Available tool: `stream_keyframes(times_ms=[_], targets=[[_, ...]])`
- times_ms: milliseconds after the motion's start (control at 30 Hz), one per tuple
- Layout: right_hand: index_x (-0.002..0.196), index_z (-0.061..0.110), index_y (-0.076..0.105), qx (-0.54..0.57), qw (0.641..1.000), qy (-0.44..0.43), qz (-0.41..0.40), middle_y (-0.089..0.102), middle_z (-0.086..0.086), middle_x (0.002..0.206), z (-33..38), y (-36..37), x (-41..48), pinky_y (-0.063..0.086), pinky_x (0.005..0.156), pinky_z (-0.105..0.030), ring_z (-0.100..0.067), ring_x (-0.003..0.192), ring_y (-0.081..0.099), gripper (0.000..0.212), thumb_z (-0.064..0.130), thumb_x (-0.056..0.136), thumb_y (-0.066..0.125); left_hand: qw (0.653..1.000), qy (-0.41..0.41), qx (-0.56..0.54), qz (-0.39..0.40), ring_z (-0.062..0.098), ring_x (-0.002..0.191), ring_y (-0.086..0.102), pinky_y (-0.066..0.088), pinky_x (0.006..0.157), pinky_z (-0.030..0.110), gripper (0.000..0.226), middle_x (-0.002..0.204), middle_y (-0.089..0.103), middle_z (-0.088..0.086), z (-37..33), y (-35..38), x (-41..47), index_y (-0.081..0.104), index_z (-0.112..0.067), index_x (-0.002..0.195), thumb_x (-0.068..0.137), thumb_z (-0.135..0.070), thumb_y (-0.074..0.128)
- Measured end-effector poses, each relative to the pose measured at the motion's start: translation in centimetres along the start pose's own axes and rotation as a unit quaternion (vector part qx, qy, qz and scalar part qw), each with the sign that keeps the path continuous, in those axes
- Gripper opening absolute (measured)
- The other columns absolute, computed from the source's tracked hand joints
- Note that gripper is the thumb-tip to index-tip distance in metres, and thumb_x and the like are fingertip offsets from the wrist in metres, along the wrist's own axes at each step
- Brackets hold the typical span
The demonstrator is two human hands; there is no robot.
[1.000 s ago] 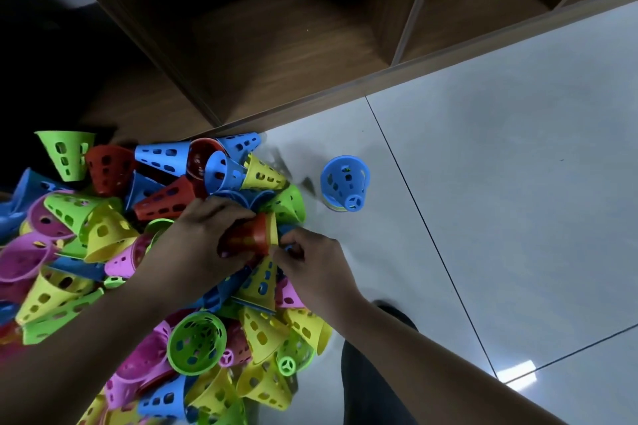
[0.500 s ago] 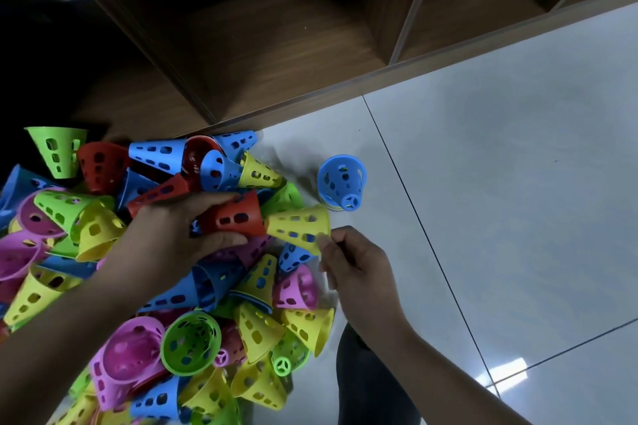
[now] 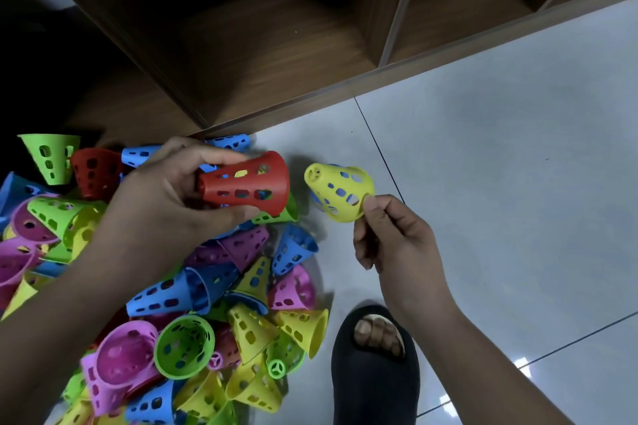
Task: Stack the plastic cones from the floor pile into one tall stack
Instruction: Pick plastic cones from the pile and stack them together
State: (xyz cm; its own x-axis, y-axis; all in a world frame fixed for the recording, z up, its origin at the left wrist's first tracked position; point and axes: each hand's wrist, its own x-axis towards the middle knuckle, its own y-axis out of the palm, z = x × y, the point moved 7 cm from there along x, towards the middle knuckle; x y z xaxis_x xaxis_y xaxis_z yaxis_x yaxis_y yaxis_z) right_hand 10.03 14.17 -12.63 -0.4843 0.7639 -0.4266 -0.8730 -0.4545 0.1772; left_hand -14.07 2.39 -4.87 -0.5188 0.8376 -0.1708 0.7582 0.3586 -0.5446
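**Head view.** Left hand (image 3: 165,197) at 9 o'clock of centre, grip curled round the narrow end of a red cone (image 3: 247,183). Held sideways above the pile (image 3: 207,286), wide mouth turned to 3 o'clock, probably so as to be free for nesting.

Right hand (image 3: 390,235) at 4 o'clock of centre, grip pinching the flared rim of a yellow cone (image 3: 340,191) between thumb and forefinger. Narrow end tilted to 10 o'clock, toward the red mouth but apart from it. Rim pinch likely chosen to leave the body bare for sliding into or over another.

Blue cone (image 3: 315,197) glimpsed under the yellow one, mostly hidden, perhaps the base of the stack.

Cones thin-walled, tapered, pierced with oblong holes: red, yellow, blue, green, pink. Heaped loosely on the pale tiled floor (image 3: 483,183) from 7 to 9 o'clock, lying every way. No tall stack in sight.

Wooden shelf (image 3: 276,45) at 12 o'clock and a black sandal (image 3: 374,373) at 6 o'clock.
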Motion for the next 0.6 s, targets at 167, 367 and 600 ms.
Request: stream_keyframes(times_ms=[167,367,600], targets=[[0.081,0.001,0.062,0.007,0.998,0.061,-0.032,0.059,-0.013,0.068,-2.0,-0.5,2.1,0.039,0.053,-0.029,-0.022,0.055,0.046,0.039,0.029,0.108,0.058,1.0,0.026,0.002,0.018,0.009,0.096,0.075,0.063,0.09,0.03,0.057,0.118,0.063,-0.012,-1.3,1.8,1.2,0.072,-0.044,0.117,0.067,-0.026,0.096],[0.089,0.001,0.063,0.026,0.996,0.078,-0.04,0.064,-0.013,0.076,-2.7,-0.3,3.4,0.048,0.053,-0.031,-0.024,0.061,0.058,0.027,0.017,0.109,0.056,0.994,0.092,0.043,0.038,0.013,0.102,0.07,0.063,0.087,0.034,0.056,0.122,0.059,-0.013,-3.5,4.1,2.6,0.072,-0.039,0.122,0.073,-0.025,0.095],[0.089,0.002,0.062,0.034,0.994,0.09,-0.053,0.067,-0.012,0.075,-2.9,-0.6,4.3,0.052,0.054,-0.031,-0.024,0.061,0.062,0.025,0.017,0.108,0.056,0.992,0.112,0.052,0.041,0.01,0.106,0.069,0.063,0.082,0.029,0.057,0.122,0.055,-0.013,-4.6,4.9,3.7,0.07,-0.036,0.126,0.075,-0.026,0.095]])
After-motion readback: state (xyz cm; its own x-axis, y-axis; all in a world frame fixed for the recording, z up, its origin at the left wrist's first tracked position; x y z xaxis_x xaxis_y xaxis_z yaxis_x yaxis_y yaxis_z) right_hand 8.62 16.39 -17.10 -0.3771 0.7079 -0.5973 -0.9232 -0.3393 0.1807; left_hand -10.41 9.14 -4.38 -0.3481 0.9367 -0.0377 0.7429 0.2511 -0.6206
